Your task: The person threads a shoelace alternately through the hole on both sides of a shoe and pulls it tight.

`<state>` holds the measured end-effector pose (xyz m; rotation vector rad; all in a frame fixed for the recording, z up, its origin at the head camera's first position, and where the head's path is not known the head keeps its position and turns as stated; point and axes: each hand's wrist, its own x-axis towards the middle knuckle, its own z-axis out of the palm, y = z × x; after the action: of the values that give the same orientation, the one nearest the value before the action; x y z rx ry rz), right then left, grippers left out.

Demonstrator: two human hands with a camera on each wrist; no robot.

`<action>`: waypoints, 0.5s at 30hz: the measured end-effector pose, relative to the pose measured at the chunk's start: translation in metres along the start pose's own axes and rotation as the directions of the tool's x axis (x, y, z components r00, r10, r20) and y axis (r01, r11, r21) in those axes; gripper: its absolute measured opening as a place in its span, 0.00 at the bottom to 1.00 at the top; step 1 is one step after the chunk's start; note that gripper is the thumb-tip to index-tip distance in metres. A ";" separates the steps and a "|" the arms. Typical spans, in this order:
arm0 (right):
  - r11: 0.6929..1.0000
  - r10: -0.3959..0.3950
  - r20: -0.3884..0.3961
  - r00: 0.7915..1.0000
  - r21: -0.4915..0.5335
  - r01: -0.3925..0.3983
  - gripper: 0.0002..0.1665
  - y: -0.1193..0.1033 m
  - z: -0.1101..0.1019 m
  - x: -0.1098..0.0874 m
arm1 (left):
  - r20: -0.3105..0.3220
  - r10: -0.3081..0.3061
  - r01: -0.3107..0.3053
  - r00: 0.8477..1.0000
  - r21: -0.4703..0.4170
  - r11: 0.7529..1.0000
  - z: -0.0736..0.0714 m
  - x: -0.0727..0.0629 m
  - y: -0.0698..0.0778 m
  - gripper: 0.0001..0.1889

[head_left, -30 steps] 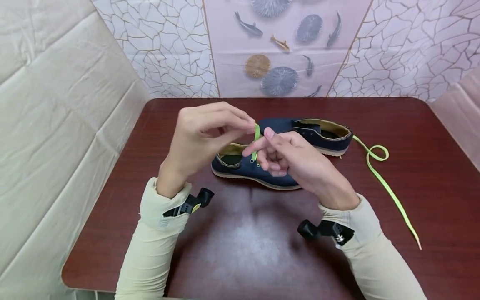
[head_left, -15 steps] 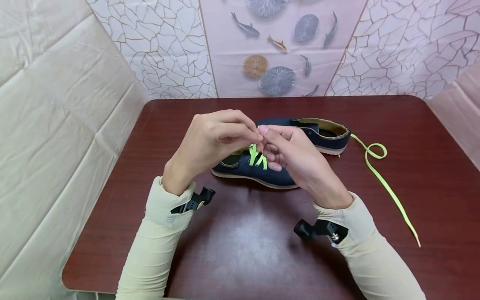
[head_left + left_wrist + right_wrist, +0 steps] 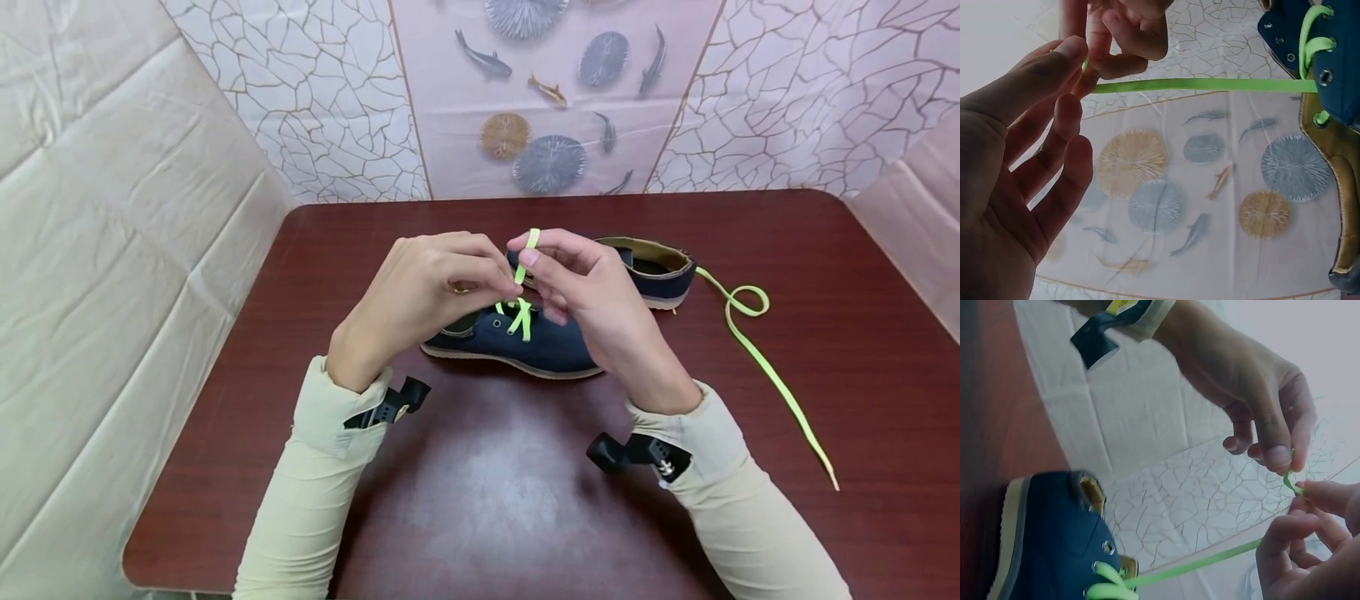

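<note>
A navy shoe (image 3: 551,354) with a tan lining rests on the table, toe to the right. Bright green-yellow lace (image 3: 533,239) comes up from its eyelets. Above the shoe, my left hand (image 3: 431,279) pinches the lace between thumb and fingertips. My right hand (image 3: 588,287) grips the same lace just to the right, its thumb against the index finger and a short length sticking up. In the left wrist view the lace (image 3: 1197,85) stretches taut from the fingers to the shoe (image 3: 1344,62). A bare eyelet (image 3: 1108,547) shows in the right wrist view.
Behind stands a second navy shoe (image 3: 667,292), partly hidden by the right hand. From its heel end a green lace (image 3: 780,387) loops and trails toward the right front of the dark red table (image 3: 480,508). Patterned cloth (image 3: 337,92) hangs behind the table.
The right hand's fingers, earlier extended under the lace, came together with the left fingertips and now pinch the lace, whose upper part stands above them. The left hand has shifted slightly right and down.
</note>
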<state>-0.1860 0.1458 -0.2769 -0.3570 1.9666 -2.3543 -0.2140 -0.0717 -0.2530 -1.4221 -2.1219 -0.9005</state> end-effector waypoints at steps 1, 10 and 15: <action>1.000 -0.005 0.002 1.000 -0.026 0.005 0.09 0.002 0.000 0.001 | 0.000 -0.004 0.004 1.000 0.006 1.000 0.001 0.000 -0.001 0.06; 0.986 0.035 -0.002 0.999 -0.164 -0.035 0.08 0.010 -0.003 0.006 | 0.004 -0.038 0.038 0.999 0.019 0.999 0.005 -0.001 -0.009 0.06; 0.991 0.006 -0.045 0.999 -0.136 -0.012 0.03 0.009 -0.005 0.008 | 0.035 -0.095 0.094 0.995 0.031 0.995 0.005 -0.002 -0.012 0.03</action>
<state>-0.1955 0.1477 -0.2855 -0.3031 2.1503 -2.2480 -0.2244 -0.0723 -0.2609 -1.3434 -2.2367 -0.8806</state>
